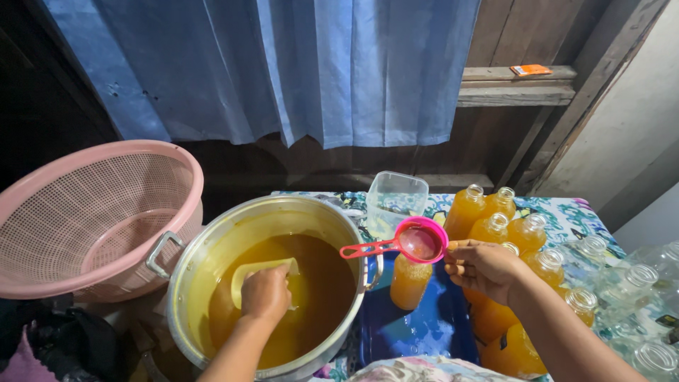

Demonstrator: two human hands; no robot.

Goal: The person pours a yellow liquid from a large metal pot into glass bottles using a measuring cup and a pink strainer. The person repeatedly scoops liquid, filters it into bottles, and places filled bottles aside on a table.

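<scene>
Left hand [266, 293] (scoop [263, 274]) in pot [205, 247]

Blue curtain [318, 64], dark wooden wall [509, 42]

My left hand [266, 293] covers the grip of the yellow scoop [265, 281], and the amber liquid hides the scoop's lower part and the pot [212, 247] bottom. The strainer [419, 240] covers the mouth of the bottle [409, 281] under it. The bottom edge cuts off both my forearms, the pot's near rim and the nearest empty bottles [654, 357].
</scene>
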